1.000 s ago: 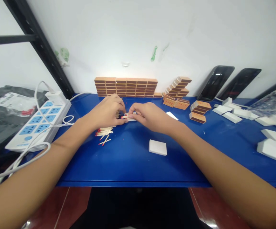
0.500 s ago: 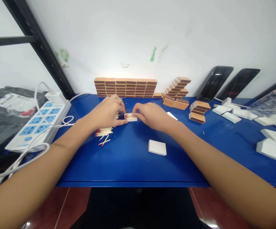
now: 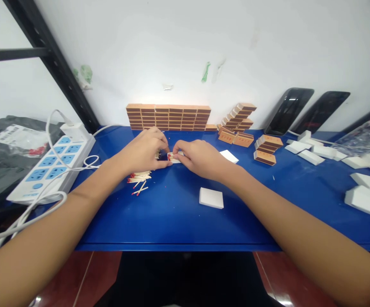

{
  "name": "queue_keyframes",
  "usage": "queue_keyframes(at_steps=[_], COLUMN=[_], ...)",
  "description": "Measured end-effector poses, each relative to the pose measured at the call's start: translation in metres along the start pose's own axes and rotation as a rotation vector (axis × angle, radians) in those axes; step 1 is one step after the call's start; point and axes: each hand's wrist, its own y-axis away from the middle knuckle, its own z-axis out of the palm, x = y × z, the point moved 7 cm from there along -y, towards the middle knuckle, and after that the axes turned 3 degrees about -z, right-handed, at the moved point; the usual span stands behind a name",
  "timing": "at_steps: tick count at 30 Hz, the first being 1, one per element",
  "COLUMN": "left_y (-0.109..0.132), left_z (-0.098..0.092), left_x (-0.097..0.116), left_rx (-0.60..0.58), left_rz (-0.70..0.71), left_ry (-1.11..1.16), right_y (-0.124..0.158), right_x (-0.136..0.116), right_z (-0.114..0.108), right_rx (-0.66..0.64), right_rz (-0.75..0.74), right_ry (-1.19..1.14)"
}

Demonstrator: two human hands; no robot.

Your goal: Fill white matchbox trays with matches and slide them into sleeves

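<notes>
1. The left hand (image 3: 148, 149) is curved and part-open, thumb and forefinger holding the left end of a small white rectangular card tray (image 3: 179, 161).
2. The right hand (image 3: 200, 156) is nearly closed, thumb and forefinger tips bent down into that tray; whether they grip a match cannot be told.
3. The tray lies near the middle of the glossy blue bench (image 3: 159, 221), with red-tipped pale wooden matches (image 3: 171, 157) inside. Directions below run from this tray, twelve toward the wall.
4. At eight o'clock is a loose pile of red-tipped wooden matches (image 3: 139, 176), some partly hidden under the left hand.
5. Between four and five sits a plain white rectangular block-shaped piece (image 3: 211, 198); at three, a flat white piece (image 3: 229, 156) just beyond the right wrist.
6. At twelve, a long orange-and-brown stack of matchboxes (image 3: 169, 117) stands against the wall; at two, a stepped stack of matchboxes (image 3: 241, 114).
7. At nine is a white power strip with blue sockets (image 3: 49, 165).
</notes>
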Motion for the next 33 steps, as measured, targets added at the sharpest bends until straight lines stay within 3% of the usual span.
queue_keyframes(at_steps=[5, 10, 17, 33], left_y=[0.000, 0.001, 0.000, 0.000], left_z=[0.000, 0.000, 0.000, -0.001], left_x=[0.001, 0.003, 0.003, 0.004], left_rx=[0.008, 0.004, -0.004, 0.016], left_rz=[-0.005, -0.004, -0.003, 0.015], left_ry=[0.006, 0.009, 0.022, 0.011], right_y=[0.001, 0.000, -0.001, -0.001], right_x=[-0.009, -0.004, 0.006, 0.016], right_z=[0.003, 0.005, -0.001, 0.002], right_rx=[-0.048, -0.067, 0.000, -0.063], right_rz=[0.012, 0.030, 0.038, 0.063], right_ry=[-0.026, -0.050, -0.038, -0.045])
